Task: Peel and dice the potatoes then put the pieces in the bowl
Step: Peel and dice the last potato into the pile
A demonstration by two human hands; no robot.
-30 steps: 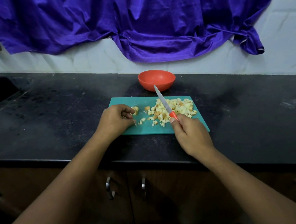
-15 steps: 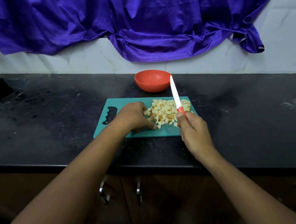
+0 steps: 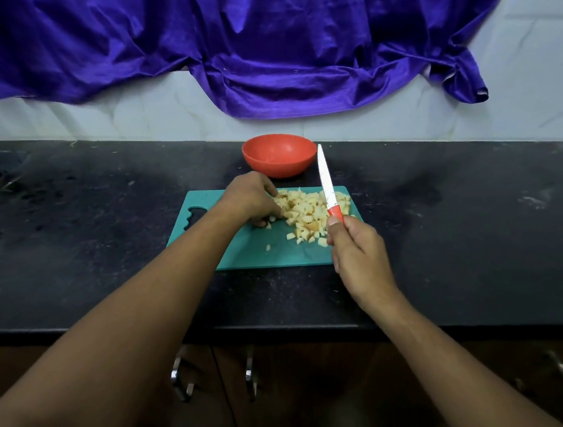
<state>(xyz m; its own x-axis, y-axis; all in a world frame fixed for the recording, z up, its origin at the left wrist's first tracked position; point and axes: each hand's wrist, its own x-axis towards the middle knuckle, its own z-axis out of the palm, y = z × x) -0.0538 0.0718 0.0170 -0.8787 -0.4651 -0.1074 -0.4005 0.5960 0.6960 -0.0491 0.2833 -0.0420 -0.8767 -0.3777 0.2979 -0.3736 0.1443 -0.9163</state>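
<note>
The left hand (image 3: 254, 198) cups curled fingers against the left edge of the diced potato pile (image 3: 310, 210) on the cutting board (image 3: 243, 255), grip unclear, and lies nearer the bowl (image 3: 279, 155) just beyond the board, while the right hand (image 3: 357, 250) holds the knife (image 3: 325, 178) pointing away

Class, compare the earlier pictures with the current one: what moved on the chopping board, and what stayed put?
The left hand slid right into the potato pieces, raking scattered ones together. The knife swung from leaning left to pointing straight ahead. The right hand still grips its handle; the bowl stays empty behind the cutting board.
</note>
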